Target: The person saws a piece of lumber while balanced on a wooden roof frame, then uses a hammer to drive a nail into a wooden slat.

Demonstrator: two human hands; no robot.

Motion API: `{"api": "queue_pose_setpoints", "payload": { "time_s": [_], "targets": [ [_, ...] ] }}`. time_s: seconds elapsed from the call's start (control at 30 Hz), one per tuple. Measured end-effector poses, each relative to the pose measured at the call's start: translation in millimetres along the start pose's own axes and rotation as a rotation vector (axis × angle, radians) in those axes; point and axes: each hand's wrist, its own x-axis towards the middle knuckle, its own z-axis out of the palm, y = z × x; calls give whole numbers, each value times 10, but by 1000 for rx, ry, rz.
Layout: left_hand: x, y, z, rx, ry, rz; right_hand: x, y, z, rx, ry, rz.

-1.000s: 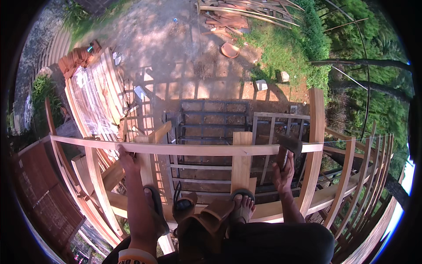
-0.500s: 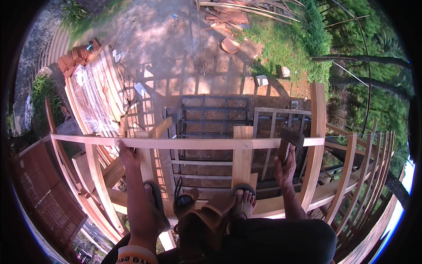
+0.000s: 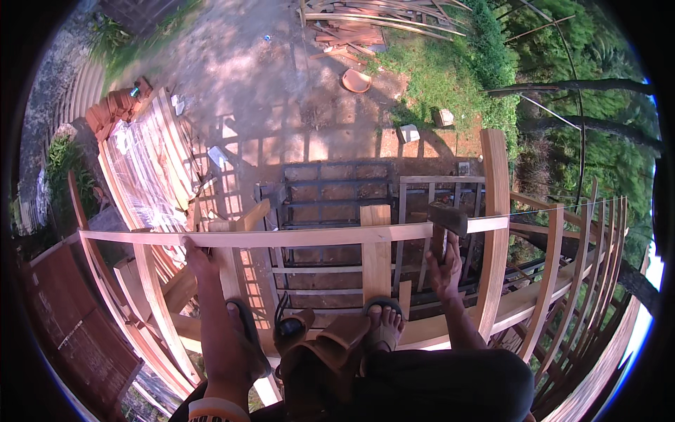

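Observation:
A long, pale wooden batten (image 3: 309, 237) lies crosswise over the upright rafters in front of me. My left hand (image 3: 202, 259) is closed on it near its left part, fingers partly hidden behind the wood. Towards the batten's right end, my right hand (image 3: 446, 271) grips the wooden handle of a hammer (image 3: 450, 219). The hammer's dark, broad head overlaps the batten from my viewpoint; whether they touch I cannot tell. A thin string (image 3: 548, 209) runs rightward from near the batten's end.
My sandalled feet stand on a timber beam (image 3: 429, 328), high above the ground. A brown tool pouch (image 3: 342, 334) hangs between my legs. Below are a dark metal frame (image 3: 337, 184) and plastic-covered timber (image 3: 144, 165). A rafter (image 3: 494, 232) rises at right, with several more beyond.
The view has shifted slightly, moving the scene a little left. My right hand has brought the hammer slightly left along the batten, and its head has turned. My left hand keeps its hold.

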Motion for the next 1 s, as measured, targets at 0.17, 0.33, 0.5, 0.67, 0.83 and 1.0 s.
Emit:
{"api": "queue_pose_setpoints", "payload": {
  "time_s": [0.17, 0.33, 0.5, 0.67, 0.83, 1.0],
  "targets": [
    [31, -21, -3, 2, 38, 13, -18, 37, 12, -22, 22, -51],
    [10, -18, -7, 3, 20, 9, 3, -18, 2, -12, 34, -42],
    [-42, -24, 66, 2, 17, -3, -47, 69, 15, 7, 26, -37],
    [130, -7, -95, 55, 17, -9, -8, -53, 24, 21, 50, 23],
    [-36, -5, 46, 142, 44, -27, -47, 5, 1, -16, -26, 171],
    [13, -32, 3, 41, -14, 11, -82, 101, -11, -13, -33, 135]
  ]
}}
